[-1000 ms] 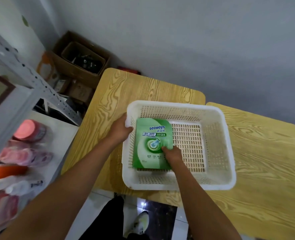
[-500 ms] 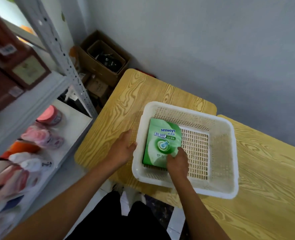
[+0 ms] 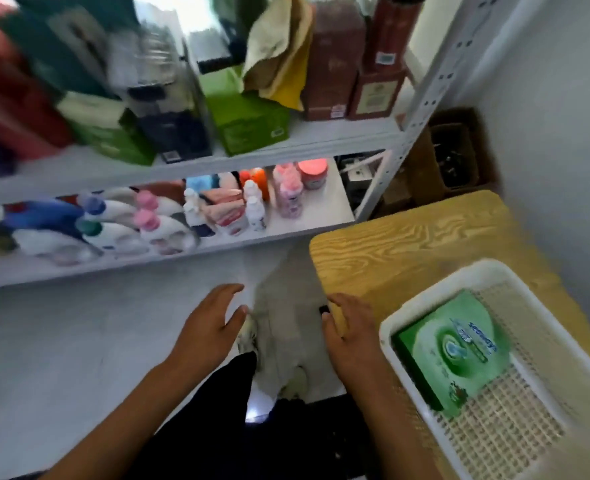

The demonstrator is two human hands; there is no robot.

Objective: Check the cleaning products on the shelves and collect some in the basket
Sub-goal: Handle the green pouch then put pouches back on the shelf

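A white plastic basket (image 3: pixel 435 282) stands on the wooden table (image 3: pixel 407 244) at the lower right. A green detergent box (image 3: pixel 449 351) lies flat inside it. My left hand (image 3: pixel 210 327) and my right hand (image 3: pixel 349 334) hover empty over the floor, fingers relaxed and spread, left of the basket. The white metal shelf (image 3: pixel 286 233) ahead carries several cleaning bottles: white bottles with pink caps (image 3: pixel 155 226), a white bottle with a green cap (image 3: pixel 103 233), pink bottles (image 3: pixel 290 195) and an orange one (image 3: pixel 259 180).
The upper shelf (image 3: pixel 338 133) holds green boxes (image 3: pixel 248 119), dark red boxes (image 3: pixel 335 64) and a cloth (image 3: pixel 276 46). A shelf upright (image 3: pixel 407 119) stands close to the table's corner. An open cardboard box (image 3: pixel 456 154) sits on the floor behind it. My dark trouser leg and shoe show below.
My right hand let go of the green box, which now lies in the basket. My left hand left the basket's rim. My view swung left toward the shelves.
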